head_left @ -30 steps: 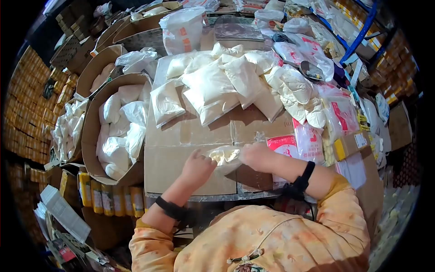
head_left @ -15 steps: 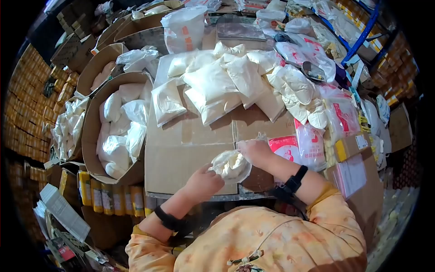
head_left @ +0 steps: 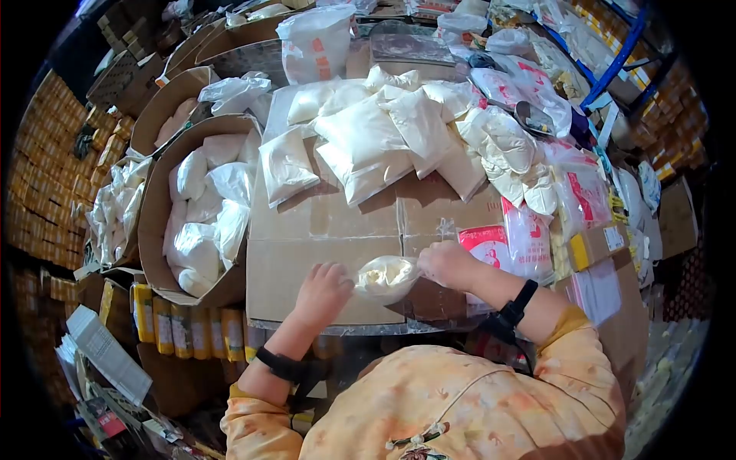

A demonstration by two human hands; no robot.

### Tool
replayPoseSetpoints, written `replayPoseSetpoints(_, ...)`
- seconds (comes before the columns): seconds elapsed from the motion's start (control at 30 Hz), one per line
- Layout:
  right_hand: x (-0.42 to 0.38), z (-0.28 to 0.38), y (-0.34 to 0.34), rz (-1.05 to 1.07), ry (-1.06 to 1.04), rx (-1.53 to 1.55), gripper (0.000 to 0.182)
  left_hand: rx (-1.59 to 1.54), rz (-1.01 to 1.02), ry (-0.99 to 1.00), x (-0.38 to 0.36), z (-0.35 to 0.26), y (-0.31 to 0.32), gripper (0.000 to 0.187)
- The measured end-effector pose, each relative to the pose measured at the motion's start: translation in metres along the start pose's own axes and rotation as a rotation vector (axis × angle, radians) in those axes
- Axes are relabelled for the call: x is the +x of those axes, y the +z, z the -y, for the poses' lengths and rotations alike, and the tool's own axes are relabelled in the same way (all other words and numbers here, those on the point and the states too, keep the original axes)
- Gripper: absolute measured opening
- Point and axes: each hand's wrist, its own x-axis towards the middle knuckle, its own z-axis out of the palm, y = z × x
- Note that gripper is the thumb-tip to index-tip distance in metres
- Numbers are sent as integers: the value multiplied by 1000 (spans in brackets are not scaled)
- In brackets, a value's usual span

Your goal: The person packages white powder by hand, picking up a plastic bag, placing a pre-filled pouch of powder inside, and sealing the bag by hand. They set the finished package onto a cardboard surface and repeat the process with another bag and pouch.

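A clear plastic bag point(head_left: 386, 280) with pale cream contents sits near the front edge of the cardboard-covered table point(head_left: 295, 264), its mouth spread and facing up. At the bag's left rim, my left hand point(head_left: 326, 291) has its fingers curled closed on the plastic. My right hand point(head_left: 445, 266) pinches the opposite rim, its fingertips partly hidden. Beyond my hands lies a pile of flat bags filled with cream-white powder point(head_left: 360, 142). Several cream-coloured bundles point(head_left: 514, 157), perhaps gloves, are heaped to the right of that pile.
To the left stands an open cardboard box point(head_left: 153, 230) holding white bags. Red-and-white printed packets point(head_left: 484, 247) lie right of my right hand, beside a small yellow-brown box point(head_left: 596, 248). A white carrier bag point(head_left: 316, 46) stands at the back. Yellow packages point(head_left: 184, 333) line the lower left.
My hands have moved apart, the left one leftward and up, drawing the bag's mouth wider and flatter. The whole view has shifted slightly.
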Motion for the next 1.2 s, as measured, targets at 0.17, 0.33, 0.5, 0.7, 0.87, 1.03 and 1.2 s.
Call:
replayPoseSetpoints(0.17,1,6,-1,-140,-89,74,7,13,187,-65,-11,14,20,5)
replayPoseSetpoints(0.33,-6,0,-22,-133,10,28,7,30,159,88,-2,0,-8,5)
replayPoseSetpoints(0.5,-3,1,-2,-155,19,47,8,28,111,33,1,1,8,7)
replayPoseSetpoints(0.7,-1,1,-2,-284,25,244,8,-63,98,-43,3,9,16,9)
replayPoseSetpoints(0.87,-6,-4,1,-194,161,333,11,-171,48,-81,-5,16,23,12)
replayPoseSetpoints(1.03,-11,-3,-5,-97,461,769,44,-497,-78,-395,-21,18,31,42)
replayPoseSetpoints(1.2,-8,1,67,-92,285,1116,71,-1038,-8,-384,-28,19,93,64)
